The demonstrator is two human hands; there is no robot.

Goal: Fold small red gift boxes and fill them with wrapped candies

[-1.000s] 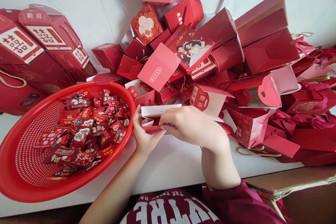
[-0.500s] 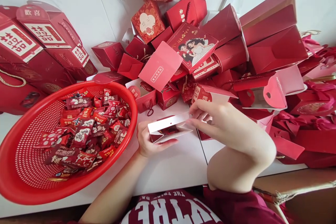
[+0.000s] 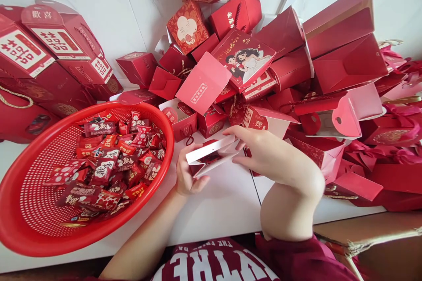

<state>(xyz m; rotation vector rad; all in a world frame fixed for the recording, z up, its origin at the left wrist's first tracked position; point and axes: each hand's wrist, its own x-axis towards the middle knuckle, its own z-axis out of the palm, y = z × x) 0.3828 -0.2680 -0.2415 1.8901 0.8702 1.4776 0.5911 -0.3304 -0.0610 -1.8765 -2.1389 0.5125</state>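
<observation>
A small red gift box with white inner flaps is tilted over the table in front of me, its top open toward me. Dark red shapes show inside, too shadowed to name. My left hand grips the box's left end, thumb along the near side and fingers behind. Around its right end, by the raised flaps, bend the index finger and thumb of my right hand; its other fingers are partly hidden. Left of the box, a red plastic basket holds many wrapped candies.
Red gift boxes, some with lids up, are heaped along the white wall. Taller bags stand behind the basket. Ribboned boxes crowd the right side. A cardboard carton sits below the table's right edge.
My right hand has shifted slightly left, its index finger now reaching over the box's far edge. The box tilts up a little more at its right end, still in my left hand.
</observation>
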